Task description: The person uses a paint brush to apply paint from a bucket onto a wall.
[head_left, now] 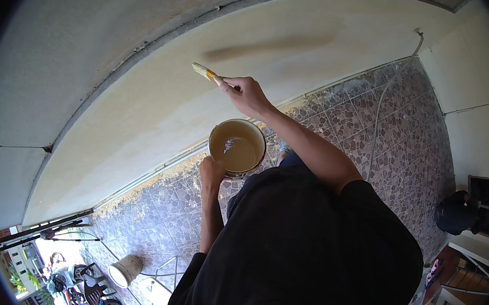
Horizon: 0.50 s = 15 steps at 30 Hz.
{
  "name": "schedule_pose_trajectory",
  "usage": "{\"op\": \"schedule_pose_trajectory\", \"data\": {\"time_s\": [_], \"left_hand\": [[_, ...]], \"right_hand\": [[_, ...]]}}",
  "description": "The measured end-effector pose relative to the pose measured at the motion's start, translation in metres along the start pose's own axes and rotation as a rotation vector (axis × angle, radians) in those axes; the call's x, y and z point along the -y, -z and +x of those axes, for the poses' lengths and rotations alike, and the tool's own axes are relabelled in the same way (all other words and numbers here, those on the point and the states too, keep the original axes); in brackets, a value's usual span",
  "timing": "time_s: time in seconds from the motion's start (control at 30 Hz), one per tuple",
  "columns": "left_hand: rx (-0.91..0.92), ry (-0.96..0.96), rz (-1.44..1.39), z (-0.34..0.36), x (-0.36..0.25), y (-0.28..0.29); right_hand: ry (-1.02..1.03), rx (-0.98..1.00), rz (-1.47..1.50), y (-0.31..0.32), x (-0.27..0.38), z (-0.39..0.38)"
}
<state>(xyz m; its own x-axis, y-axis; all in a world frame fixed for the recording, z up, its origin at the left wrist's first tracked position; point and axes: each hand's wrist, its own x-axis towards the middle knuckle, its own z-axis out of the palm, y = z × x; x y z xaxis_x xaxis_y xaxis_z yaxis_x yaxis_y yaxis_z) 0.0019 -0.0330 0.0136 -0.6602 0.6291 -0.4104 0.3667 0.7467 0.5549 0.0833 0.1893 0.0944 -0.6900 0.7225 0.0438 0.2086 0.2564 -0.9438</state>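
Note:
My right hand (245, 97) is closed around a flat paintbrush (204, 71), its pale bristles pointing up and left toward a cream wall (142, 113). Whether the bristles touch the wall, I cannot tell. Below that arm is a round bucket (246, 127) holding a beige, paint-like liquid with a bright reflection on it. My left hand (212, 173) grips the bucket at its near left side; the fingers are partly hidden. A dark shadow falls across the wall beyond the brush.
Stone-patterned floor tiles (342, 121) meet the wall, with yellowish splatter along the joint. A hose (381, 107) runs over the floor at the right. Lower left are a white bucket (125, 271), a metal frame (165, 274) and a dark chair (92, 294). Wooden furniture (486, 205) stands far right.

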Motion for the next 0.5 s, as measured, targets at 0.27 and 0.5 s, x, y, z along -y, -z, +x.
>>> {"op": "schedule_pose_trajectory", "data": {"time_s": [0.27, 0.5], "left_hand": [[-0.009, -0.045, -0.013, 0.003, -0.017, -0.006], [-0.035, -0.060, -0.018, 0.012, -0.019, -0.019]], "right_hand": [[-0.056, -0.608, 0.062, 0.258, -0.107, 0.036], [-0.224, -0.943, 0.011, 0.258, -0.110, 0.069]]}}
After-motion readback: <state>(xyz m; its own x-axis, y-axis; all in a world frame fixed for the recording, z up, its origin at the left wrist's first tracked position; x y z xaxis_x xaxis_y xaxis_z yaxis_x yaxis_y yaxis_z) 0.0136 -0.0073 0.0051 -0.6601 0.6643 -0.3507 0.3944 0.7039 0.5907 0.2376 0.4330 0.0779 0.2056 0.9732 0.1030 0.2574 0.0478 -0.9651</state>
